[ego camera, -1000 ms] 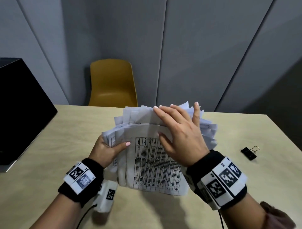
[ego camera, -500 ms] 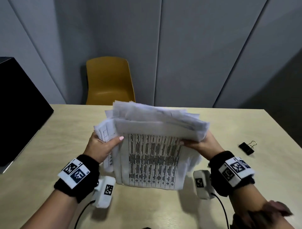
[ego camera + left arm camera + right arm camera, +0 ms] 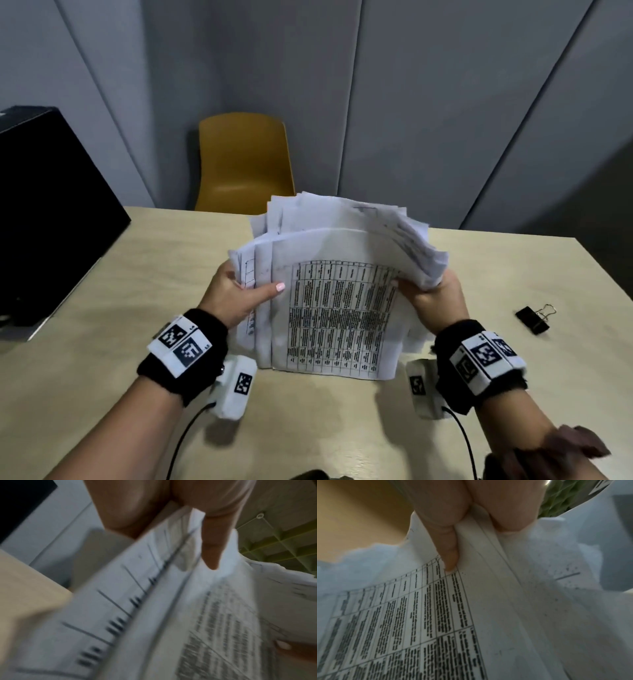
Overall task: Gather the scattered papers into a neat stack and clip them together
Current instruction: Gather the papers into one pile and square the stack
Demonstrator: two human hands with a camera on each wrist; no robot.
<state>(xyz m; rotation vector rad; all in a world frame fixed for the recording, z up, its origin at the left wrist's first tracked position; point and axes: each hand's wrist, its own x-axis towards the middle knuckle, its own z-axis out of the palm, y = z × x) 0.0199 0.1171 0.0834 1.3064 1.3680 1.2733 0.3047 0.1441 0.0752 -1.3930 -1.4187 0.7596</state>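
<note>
A thick, uneven bundle of white papers [image 3: 337,274] stands on its lower edge on the beige table [image 3: 137,274], a printed table on the front sheet. My left hand [image 3: 239,291] grips the bundle's left side, thumb across the front. My right hand [image 3: 430,296] grips the right side, thumb on the front sheet. Close up, the left wrist view shows the papers [image 3: 154,615] under my left hand's thumb [image 3: 212,550]. The right wrist view shows the papers [image 3: 471,615] pinched by my right hand's thumb [image 3: 447,550]. A black binder clip [image 3: 534,318] lies on the table to the right, apart from both hands.
A black monitor [image 3: 51,212] stands at the table's left edge. A mustard yellow chair [image 3: 245,164] sits behind the table against grey wall panels. Wrist cameras with cables hang under both wrists near the table's front.
My right hand came off the top of the bundle and took hold of its right side. Both hands have stood the bundle more upright and shifted it slightly right.
</note>
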